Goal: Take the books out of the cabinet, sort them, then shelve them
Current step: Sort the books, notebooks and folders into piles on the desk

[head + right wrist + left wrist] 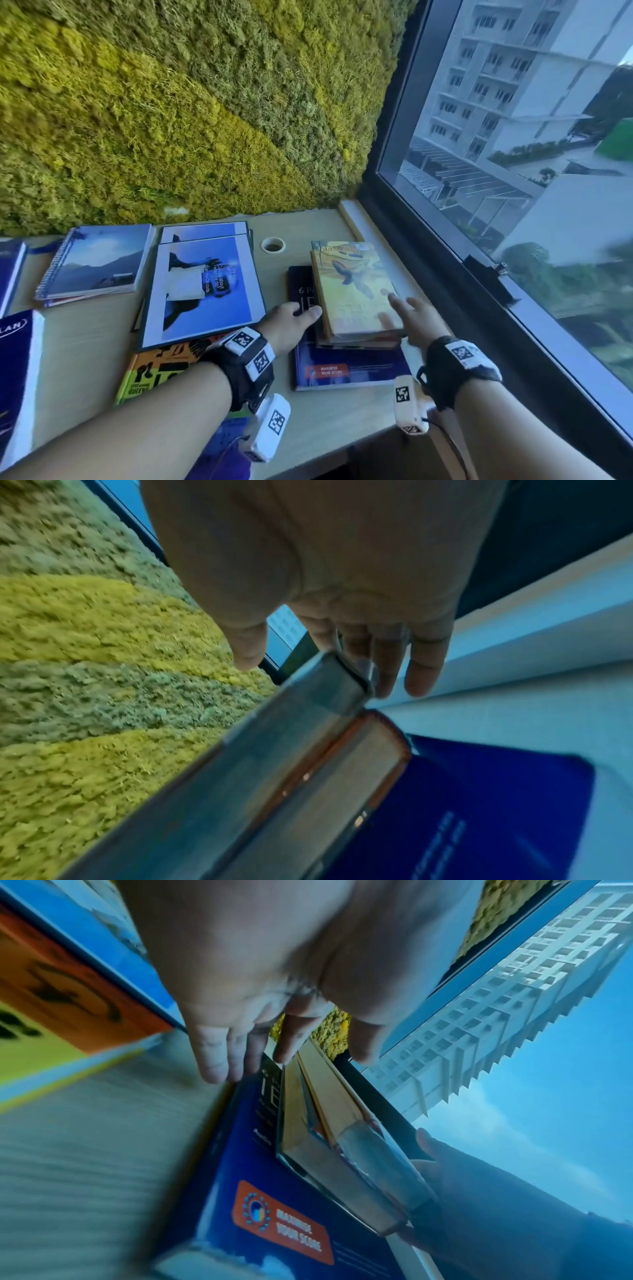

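Note:
A yellow-covered book point(356, 287) tops a small stack at the desk's right end. It lies on a second, brown-edged book point(359, 341), and both rest on a large dark blue workbook point(346, 370). My left hand point(303, 310) reaches in at the stack's left side, fingers relaxed, thumb against the yellow book's edge. In the left wrist view its fingertips point(219, 1069) sit by the workbook point(274, 1191). My right hand point(397, 308) hovers with spread fingers over the yellow book's near right corner. In the right wrist view its fingers point(424, 669) extend past that book's spine point(274, 750). Neither hand grips anything.
On the wooden desk point(85, 335) lie two framed blue pictures point(202, 287), a spiral notebook point(96, 260), an orange-and-yellow book point(154, 370) and a blue book point(17, 377) at far left. A cable hole point(273, 245) sits behind the stack. A moss wall point(171, 102) stands behind the desk and a window point(513, 171) to the right.

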